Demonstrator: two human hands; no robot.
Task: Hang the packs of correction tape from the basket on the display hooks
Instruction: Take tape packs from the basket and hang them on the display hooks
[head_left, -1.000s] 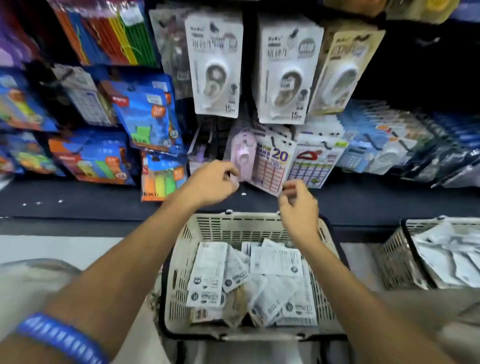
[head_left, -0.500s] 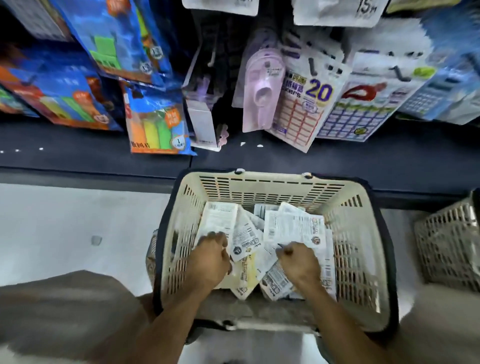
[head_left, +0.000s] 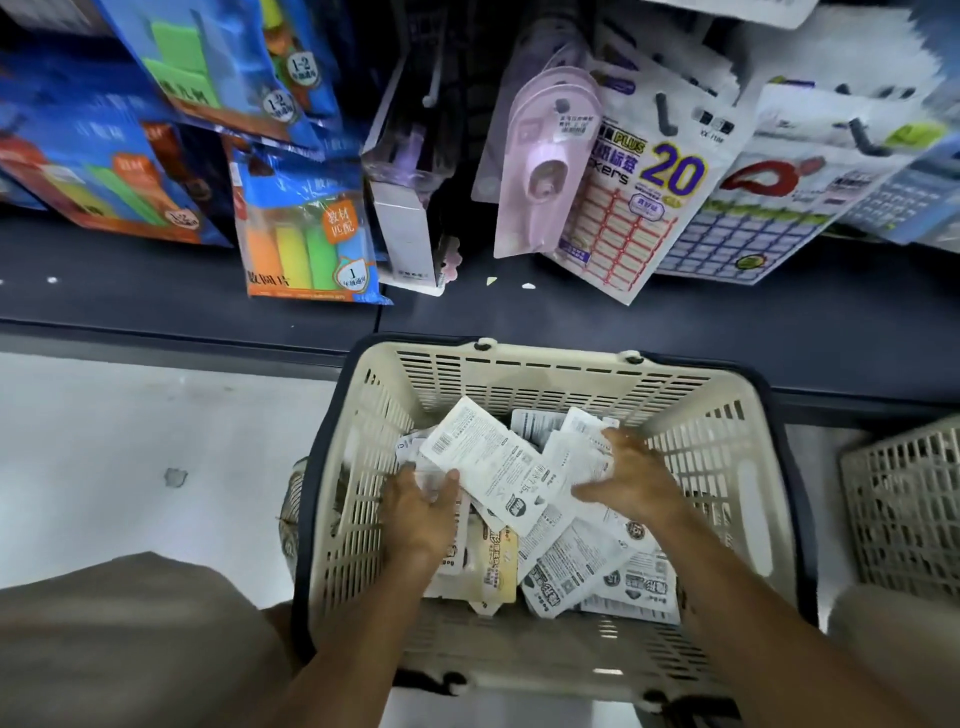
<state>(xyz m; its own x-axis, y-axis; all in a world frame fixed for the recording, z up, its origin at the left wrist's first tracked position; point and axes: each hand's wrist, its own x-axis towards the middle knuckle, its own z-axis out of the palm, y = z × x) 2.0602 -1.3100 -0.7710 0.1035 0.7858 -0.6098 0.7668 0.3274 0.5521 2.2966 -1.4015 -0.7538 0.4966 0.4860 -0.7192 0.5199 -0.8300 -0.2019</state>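
Observation:
A cream plastic basket with a dark rim sits below me, holding several white packs of correction tape lying back side up. My left hand grips the lower left corner of one white pack, which is tilted above the pile. My right hand rests with spread fingers on other packs at the pile's right side. Above the basket a pink correction tape pack hangs on a display hook.
Sticker sheets and blue packs of coloured blocks hang along the dark shelf. An empty hook juts out left of the pink pack. A second cream basket stands at the right. The pale floor lies to the left.
Both hands dropped from the hanging display into the basket. The left hand has since taken hold of a white pack and raised it; the right hand slid to the right over the pile.

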